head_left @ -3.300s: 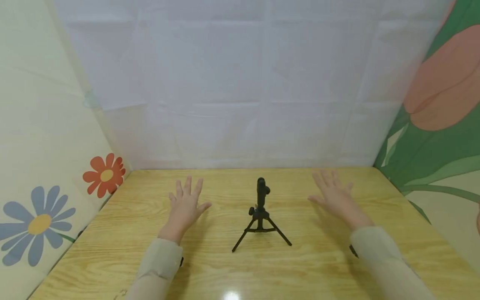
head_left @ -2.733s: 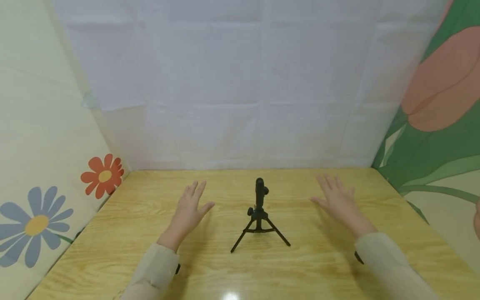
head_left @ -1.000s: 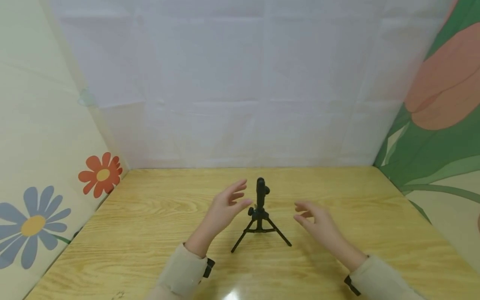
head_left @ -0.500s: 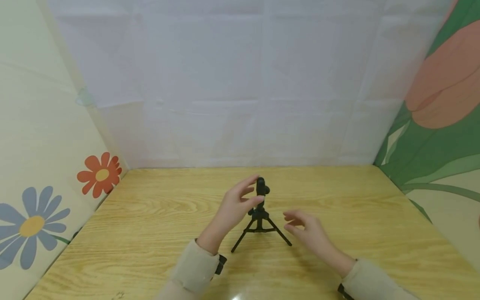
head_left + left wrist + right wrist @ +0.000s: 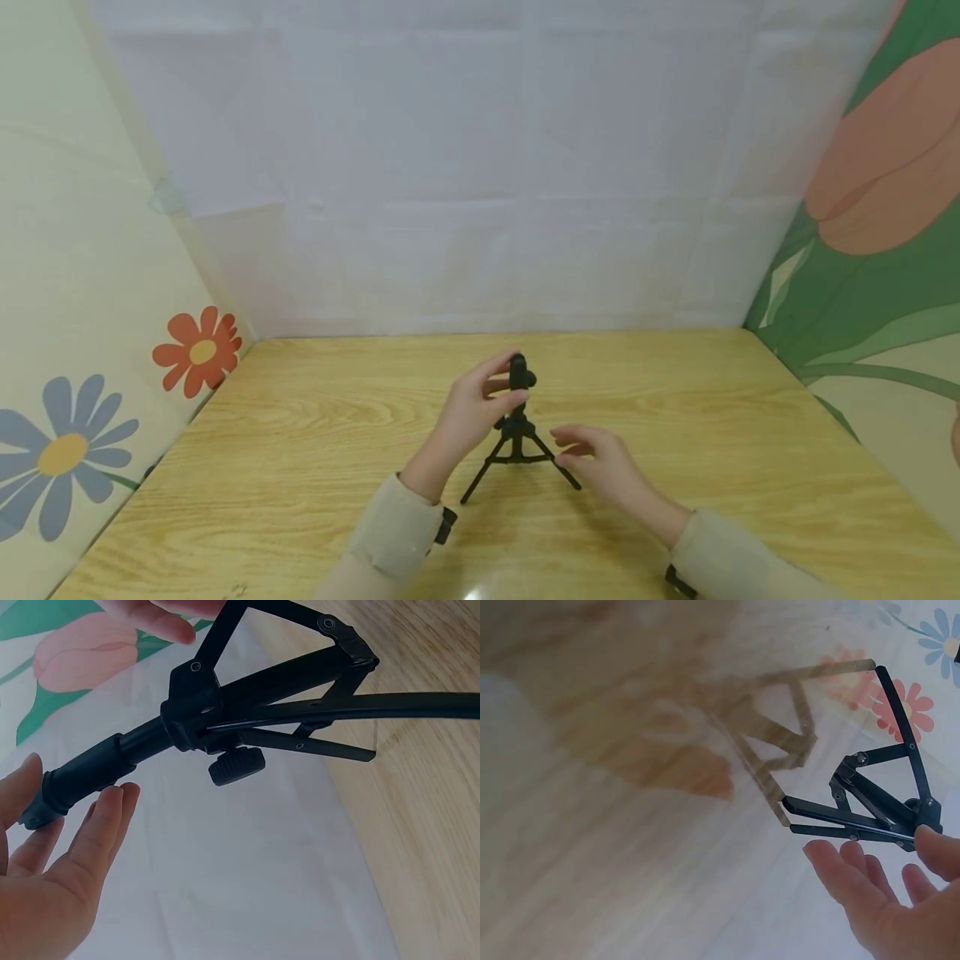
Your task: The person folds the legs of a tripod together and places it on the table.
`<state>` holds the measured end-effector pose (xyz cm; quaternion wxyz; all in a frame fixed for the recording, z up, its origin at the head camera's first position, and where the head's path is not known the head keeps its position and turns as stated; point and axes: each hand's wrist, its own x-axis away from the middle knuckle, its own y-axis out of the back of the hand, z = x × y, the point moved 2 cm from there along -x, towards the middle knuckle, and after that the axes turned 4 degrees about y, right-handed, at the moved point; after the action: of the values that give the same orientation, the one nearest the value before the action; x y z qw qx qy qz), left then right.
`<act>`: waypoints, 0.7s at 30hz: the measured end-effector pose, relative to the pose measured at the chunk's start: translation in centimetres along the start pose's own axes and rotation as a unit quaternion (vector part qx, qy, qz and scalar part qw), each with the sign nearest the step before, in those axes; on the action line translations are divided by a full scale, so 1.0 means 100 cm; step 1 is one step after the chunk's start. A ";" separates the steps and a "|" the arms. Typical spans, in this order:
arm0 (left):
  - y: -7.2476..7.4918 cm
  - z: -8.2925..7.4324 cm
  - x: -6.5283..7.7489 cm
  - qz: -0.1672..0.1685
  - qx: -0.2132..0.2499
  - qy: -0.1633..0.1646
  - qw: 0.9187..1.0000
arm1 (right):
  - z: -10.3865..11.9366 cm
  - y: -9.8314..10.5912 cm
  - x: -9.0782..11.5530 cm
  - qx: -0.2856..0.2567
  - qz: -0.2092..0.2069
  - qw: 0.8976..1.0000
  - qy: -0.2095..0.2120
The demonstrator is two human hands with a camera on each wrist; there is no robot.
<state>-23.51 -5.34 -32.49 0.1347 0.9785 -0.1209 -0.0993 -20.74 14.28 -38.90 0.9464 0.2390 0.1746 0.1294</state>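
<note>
A small black tripod (image 5: 517,429) stands upright on the table with its legs spread. My left hand (image 5: 474,408) is at its upper post, thumb on the near side and fingers on the other. In the left wrist view the thumb (image 5: 22,787) and fingertips lie along both sides of the post (image 5: 86,772), below a ribbed knob (image 5: 236,765). My right hand (image 5: 600,462) is beside the right leg, fingers loosely bent and parted from the thumb. In the right wrist view its thumb (image 5: 937,851) overlaps the tripod's hub, with the fingers under a leg (image 5: 847,817).
The wooden table (image 5: 300,433) shows a shiny reflection at its front. A white cloth (image 5: 450,167) hangs behind it. Flower-printed sheets stand at the left (image 5: 67,250) and right (image 5: 885,275). Dark wrist straps show at both cuffs.
Both hands started wide apart with spread fingers and came inward. My left hand reached the tripod's upper post and took hold there; my right hand moved left to the right leg. The tripod stayed in place.
</note>
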 end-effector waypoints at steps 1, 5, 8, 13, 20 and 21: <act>0.000 0.000 0.000 -0.001 0.000 0.001 1.000 | 0.000 -0.001 -0.001 0.003 0.002 1.000 -0.001; 0.000 0.000 -0.002 -0.005 0.002 -0.002 1.000 | 0.000 -0.004 -0.004 0.014 0.001 1.000 -0.009; 0.000 0.000 -0.004 -0.011 0.001 -0.004 1.000 | 0.000 -0.006 -0.007 0.022 0.001 1.000 -0.009; 0.000 0.001 -0.005 -0.014 0.005 0.001 1.000 | -0.001 -0.008 -0.009 0.029 0.005 1.000 -0.005; -0.002 0.001 -0.007 -0.015 0.002 -0.003 1.000 | -0.002 -0.010 -0.010 0.030 0.019 0.999 0.012; -0.003 0.001 -0.007 -0.016 0.001 -0.005 1.000 | -0.002 -0.010 -0.011 0.031 0.021 0.999 0.015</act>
<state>-24.14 -4.93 -32.53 0.1321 0.9798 -0.1062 -0.1058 -21.62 13.11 -39.28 0.9327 0.2703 0.1878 0.1473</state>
